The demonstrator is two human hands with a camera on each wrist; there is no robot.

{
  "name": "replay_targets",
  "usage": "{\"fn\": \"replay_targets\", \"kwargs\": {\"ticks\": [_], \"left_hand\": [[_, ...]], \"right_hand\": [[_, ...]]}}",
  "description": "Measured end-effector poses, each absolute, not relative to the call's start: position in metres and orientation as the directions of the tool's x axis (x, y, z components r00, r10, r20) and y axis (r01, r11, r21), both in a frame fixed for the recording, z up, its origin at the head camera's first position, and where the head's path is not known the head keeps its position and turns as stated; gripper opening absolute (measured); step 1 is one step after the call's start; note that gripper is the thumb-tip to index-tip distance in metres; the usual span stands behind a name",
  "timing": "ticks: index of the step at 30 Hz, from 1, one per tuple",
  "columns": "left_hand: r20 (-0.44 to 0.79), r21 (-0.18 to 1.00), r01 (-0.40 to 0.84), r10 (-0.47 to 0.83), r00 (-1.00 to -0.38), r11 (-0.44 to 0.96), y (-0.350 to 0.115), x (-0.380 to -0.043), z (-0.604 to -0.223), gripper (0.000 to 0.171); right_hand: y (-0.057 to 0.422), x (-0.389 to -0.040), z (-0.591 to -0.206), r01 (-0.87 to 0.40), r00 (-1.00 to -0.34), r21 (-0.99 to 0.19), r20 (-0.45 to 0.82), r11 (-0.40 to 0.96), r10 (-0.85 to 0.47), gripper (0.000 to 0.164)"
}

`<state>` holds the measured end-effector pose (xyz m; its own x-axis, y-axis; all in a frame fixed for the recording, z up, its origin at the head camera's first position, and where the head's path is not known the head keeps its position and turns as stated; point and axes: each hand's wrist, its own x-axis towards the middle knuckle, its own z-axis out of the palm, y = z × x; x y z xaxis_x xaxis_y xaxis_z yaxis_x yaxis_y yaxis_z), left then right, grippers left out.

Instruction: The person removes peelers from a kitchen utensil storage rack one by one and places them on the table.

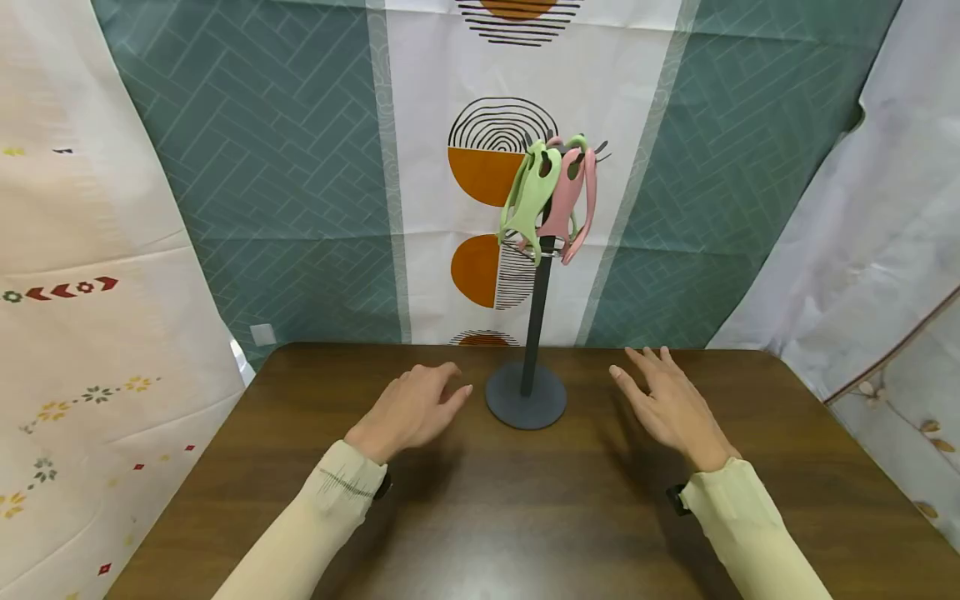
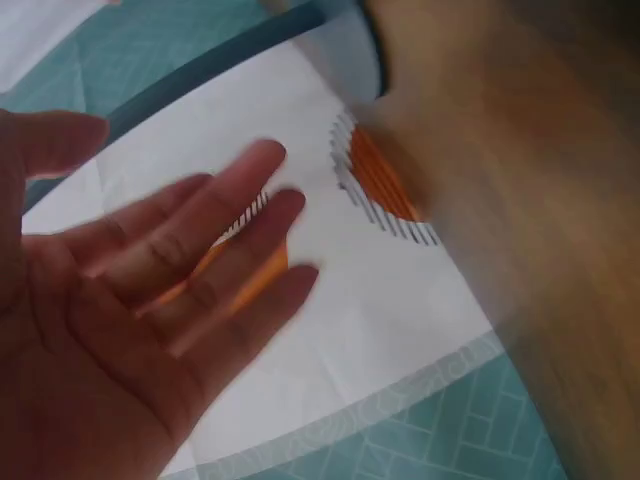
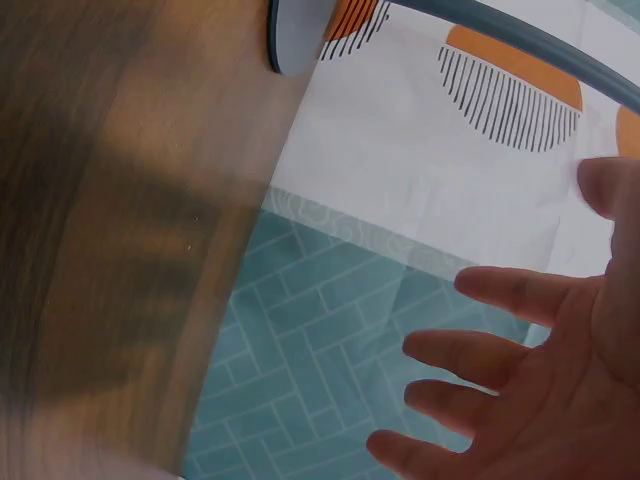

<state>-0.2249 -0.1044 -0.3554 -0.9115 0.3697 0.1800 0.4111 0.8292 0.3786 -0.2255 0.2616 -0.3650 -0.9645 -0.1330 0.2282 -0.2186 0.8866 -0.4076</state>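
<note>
A dark grey stand [image 1: 534,325] with a round base [image 1: 527,400] stands upright near the table's back edge. From the hooks at its top hang a light green looped item [image 1: 534,192] and a pink looped item [image 1: 566,196], both with cut-out holes. My left hand [image 1: 412,408] hovers left of the base, apart from it, palm and spread fingers showing in the left wrist view. To the right of the base, my right hand [image 1: 671,408] is held with its fingers spread, holding nothing. The stand's pole [image 3: 530,35] crosses the top of the right wrist view.
The brown wooden table [image 1: 517,517] reaches back to a hanging patterned cloth [image 1: 300,192] in teal and white. Pale curtains hang at the left [image 1: 112,333] and right [image 1: 885,250]. Dark bands are on both wrists, under pale sleeves.
</note>
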Motion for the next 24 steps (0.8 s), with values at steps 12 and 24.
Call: {"fn": "replay_targets", "kwargs": {"ticks": [12,24], "left_hand": [[0.211,0.523,0.456,0.409,-0.888,0.720,-0.079,-0.246,-0.363,0.050],[0.328,0.673,0.486,0.364,-0.872,0.558,-0.033,-0.278,-0.339,0.066]], "right_hand": [[0.252,-0.225,-0.385,-0.265,-0.885,-0.451,0.465,0.852,-0.029,0.032],[0.245,-0.240,-0.353,-0.371,-0.766,-0.524,0.640,0.767,0.067,0.024]]}}
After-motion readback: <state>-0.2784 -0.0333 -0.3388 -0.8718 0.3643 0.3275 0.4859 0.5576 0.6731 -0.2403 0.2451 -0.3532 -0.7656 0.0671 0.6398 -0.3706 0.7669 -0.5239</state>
